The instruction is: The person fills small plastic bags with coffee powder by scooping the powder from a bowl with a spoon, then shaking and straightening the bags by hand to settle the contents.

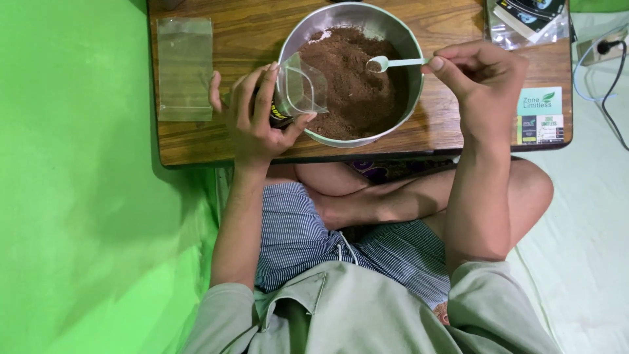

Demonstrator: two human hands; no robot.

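Note:
A metal bowl (393, 29) full of brown powder (354, 85) stands on a low wooden table (229, 39). My left hand (252, 115) holds a small clear plastic pouch (303, 85) with a dark label, its mouth held open and tilted over the bowl's left rim. My right hand (481, 78) pinches the handle of a small white plastic spoon (393, 63). The spoon's bowl carries a little brown powder and hovers over the powder in the metal bowl, to the right of the pouch.
A flat stack of clear pouches (185, 69) lies at the table's left end. More packaged pouches (527, 19) sit at the back right, with printed cards (540, 118) near the right edge. A power strip and cables (606, 52) lie on the floor at right. My crossed legs are under the table's front edge.

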